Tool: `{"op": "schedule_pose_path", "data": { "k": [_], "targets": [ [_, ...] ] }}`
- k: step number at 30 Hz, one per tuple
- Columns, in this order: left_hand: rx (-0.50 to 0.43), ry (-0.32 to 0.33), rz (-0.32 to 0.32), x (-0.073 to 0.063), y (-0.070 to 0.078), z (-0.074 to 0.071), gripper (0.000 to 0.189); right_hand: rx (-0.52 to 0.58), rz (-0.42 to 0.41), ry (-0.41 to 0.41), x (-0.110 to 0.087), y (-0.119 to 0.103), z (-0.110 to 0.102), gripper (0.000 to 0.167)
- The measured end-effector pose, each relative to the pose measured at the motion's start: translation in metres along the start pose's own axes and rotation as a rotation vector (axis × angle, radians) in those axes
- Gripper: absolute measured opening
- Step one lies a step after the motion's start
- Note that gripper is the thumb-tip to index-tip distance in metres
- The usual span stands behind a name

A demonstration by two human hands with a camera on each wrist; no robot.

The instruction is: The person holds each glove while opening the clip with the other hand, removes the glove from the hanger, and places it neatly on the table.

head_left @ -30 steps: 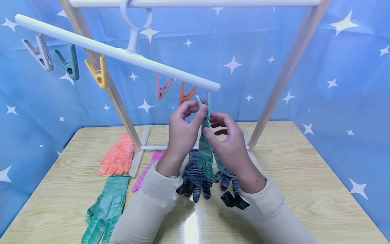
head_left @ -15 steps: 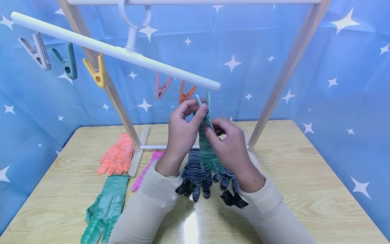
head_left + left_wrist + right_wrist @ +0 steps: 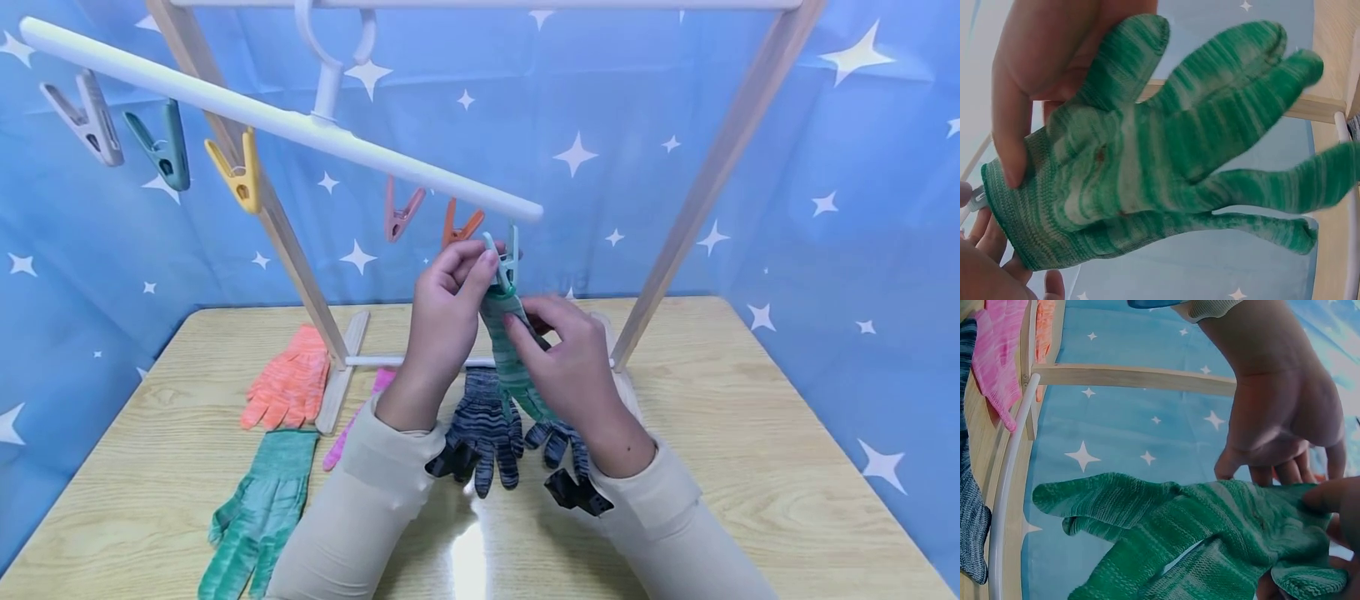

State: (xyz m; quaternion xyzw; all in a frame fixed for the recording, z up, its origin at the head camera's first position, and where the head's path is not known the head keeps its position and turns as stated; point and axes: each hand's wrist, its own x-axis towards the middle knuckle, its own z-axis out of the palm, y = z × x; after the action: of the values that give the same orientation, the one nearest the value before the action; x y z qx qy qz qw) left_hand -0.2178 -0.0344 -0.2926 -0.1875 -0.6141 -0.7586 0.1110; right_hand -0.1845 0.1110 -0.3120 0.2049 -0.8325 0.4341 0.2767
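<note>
A green striped knit glove (image 3: 504, 342) hangs from a mint clothespin (image 3: 508, 265) below the lower end of the tilted white hanger (image 3: 322, 132). My left hand (image 3: 447, 312) is at the clothespin, its thumb and curled fingers pinching it by the glove's cuff; part of the grip is hidden. Lower down, my right hand (image 3: 566, 350) pinches the glove near the cuff, thumb in front and fingers behind. The left wrist view shows the glove (image 3: 1147, 156) spread, its fingers pointing right. In the right wrist view, the glove (image 3: 1210, 531) has its thumb folded near my right hand.
Grey, dark green, yellow, pink and orange (image 3: 459, 223) clothespins hang along the hanger, which hooks on a wooden-sided rack (image 3: 708, 175). On the table (image 3: 750, 467) lie an orange glove (image 3: 288, 379), another green glove (image 3: 262, 508), a pink glove (image 3: 345, 433) and dark striped gloves (image 3: 486, 425).
My right hand has moved slightly down and taken hold of the glove, whose fingers swing to the right. My left thumb has shifted a little left, showing more of the mint clothespin.
</note>
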Motion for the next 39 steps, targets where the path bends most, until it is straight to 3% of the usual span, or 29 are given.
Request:
{"op": "schedule_pose_path", "data": {
  "k": [4, 12, 18, 23, 39],
  "targets": [
    [-0.019, -0.025, -0.011, 0.0009, 0.0002, -0.0022, 0.030, -0.006, -0.005, -0.005, -0.0013, 0.0007, 0.0005, 0.014],
    [-0.141, -0.155, -0.034, 0.0021, 0.0021, -0.0048, 0.024, 0.006, -0.022, -0.005, -0.0008, 0.0001, 0.0018, 0.014],
    [-0.246, -0.158, -0.099, 0.0047, 0.0020, -0.0049, 0.022, 0.003, -0.028, 0.005, -0.0008, -0.0002, 0.0024, 0.014],
    [-0.308, -0.161, -0.136, 0.0054, 0.0033, -0.0067, 0.032, 0.001, -0.027, 0.001, -0.0004, 0.0000, 0.0034, 0.014],
    [-0.249, -0.198, -0.133, 0.0061, 0.0037, -0.0080, 0.040, -0.005, -0.033, -0.015, -0.0009, 0.0016, 0.0049, 0.015]
  ]
}}
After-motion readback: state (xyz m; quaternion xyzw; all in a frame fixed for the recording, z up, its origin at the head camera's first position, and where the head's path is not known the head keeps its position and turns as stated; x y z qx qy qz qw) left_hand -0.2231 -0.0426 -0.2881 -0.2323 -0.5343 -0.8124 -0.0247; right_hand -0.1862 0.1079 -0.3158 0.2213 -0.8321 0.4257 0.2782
